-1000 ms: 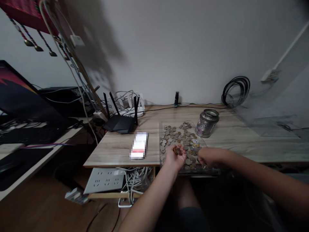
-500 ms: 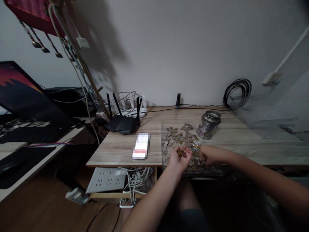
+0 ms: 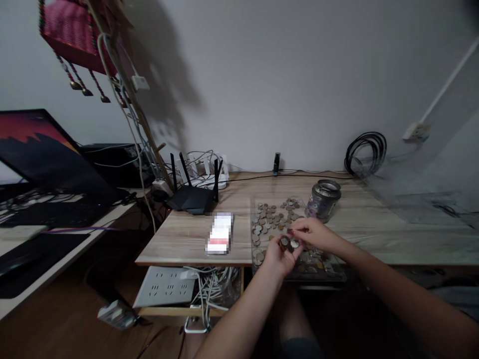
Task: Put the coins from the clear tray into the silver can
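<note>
Coins [image 3: 285,242] rest in our cupped left hand [image 3: 279,258], whose fingers curl up around them. Our right hand [image 3: 317,235] is just beside it, fingertips drawn together over the palm; whether a coin is pinched there we cannot tell. We judge the step in hand to be gathering or sorting coins in the palm, and the next move to call for a level left hand and a light fingertip grip, since a tilt could spill the handful

Around and beneath our hands, scattered coins [image 3: 276,219], some silvery and some brassy, lie on a clear tray [image 3: 339,275] whose near edge juts past the front of the desk [image 3: 366,229]. Near the tray's far right part a patterned metal tin [image 3: 324,203] stands upright; we cannot tell whether its top is lidded. To the left lies a phone [image 3: 220,234], with a black router [image 3: 192,198] behind it

As for writing, we can read none: the coin faces are too small, the tin shows only coloured print, the phone's screen is pixelated into pale blocks with a pinkish band, and the router bears no brand we can make out
</note>
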